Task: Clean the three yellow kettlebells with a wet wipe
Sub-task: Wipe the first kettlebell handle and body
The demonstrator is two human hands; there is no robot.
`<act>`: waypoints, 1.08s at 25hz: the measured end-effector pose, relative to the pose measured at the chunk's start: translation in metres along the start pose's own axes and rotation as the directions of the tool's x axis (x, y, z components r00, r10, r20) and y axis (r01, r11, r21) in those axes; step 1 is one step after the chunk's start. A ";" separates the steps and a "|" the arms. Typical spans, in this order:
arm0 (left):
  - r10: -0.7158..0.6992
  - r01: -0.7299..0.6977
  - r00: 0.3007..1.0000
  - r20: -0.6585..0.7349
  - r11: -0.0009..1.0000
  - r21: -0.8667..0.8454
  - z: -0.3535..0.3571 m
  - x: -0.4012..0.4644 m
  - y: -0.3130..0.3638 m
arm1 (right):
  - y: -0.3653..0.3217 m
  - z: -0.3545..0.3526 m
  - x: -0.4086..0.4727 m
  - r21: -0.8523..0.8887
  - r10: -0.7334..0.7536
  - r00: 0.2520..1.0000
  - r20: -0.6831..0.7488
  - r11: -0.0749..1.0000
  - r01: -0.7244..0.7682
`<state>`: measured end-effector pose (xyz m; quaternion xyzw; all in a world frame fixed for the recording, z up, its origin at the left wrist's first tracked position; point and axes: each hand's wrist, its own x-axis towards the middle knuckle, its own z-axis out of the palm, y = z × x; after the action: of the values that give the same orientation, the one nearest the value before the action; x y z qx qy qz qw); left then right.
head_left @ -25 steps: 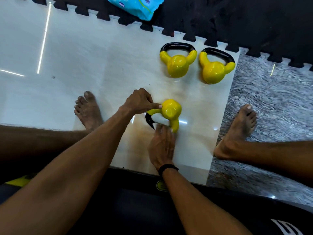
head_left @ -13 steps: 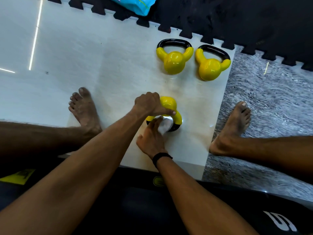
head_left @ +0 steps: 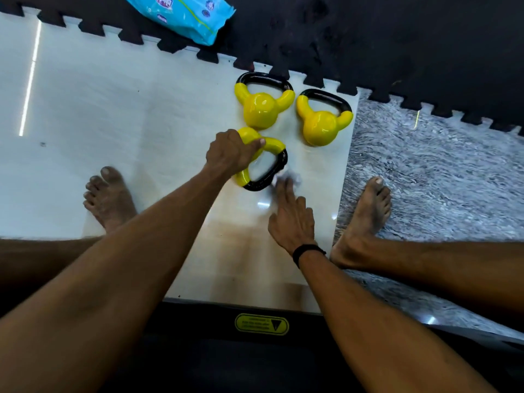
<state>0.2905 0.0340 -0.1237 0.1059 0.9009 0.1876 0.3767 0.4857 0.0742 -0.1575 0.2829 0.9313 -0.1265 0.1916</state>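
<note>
On the pale floor tile (head_left: 113, 109), the nearest kettlebell (head_left: 265, 163) lies tipped just before the two upright kettlebells (head_left: 262, 109), handle toward the person. The left hand (head_left: 231, 154) grips its body; the right hand (head_left: 292, 219), fingers extended, presses a blurred wipe (head_left: 290, 177) against the handle.

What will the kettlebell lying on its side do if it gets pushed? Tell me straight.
The tipped kettlebell has a rounded yellow body, so it would probably rock or roll a little, though its black handle should check that. Its glossy coat and the polished floor tile suggest it could slide. It is likely heavy for its size; the left hand steadies it.
</note>
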 end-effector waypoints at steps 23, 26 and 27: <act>-0.250 0.326 0.941 0.228 0.847 -0.419 0.001 -0.004 0.020 | -0.007 -0.039 0.121 0.760 0.425 0.801 -0.422 0.648 0.057; -0.263 0.346 0.932 0.248 0.847 -0.403 0.000 -0.004 0.021 | -0.005 -0.040 0.133 0.698 0.311 0.841 -0.444 0.708 0.106; -0.267 0.356 0.928 0.260 0.841 -0.408 -0.001 -0.005 0.021 | -0.003 -0.032 0.129 0.671 0.290 0.850 -0.441 0.735 0.098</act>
<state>0.2943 0.0514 -0.1113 -0.1147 0.7976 0.3147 0.5016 0.3759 0.1446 -0.1834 0.4054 0.8212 -0.3616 -0.1746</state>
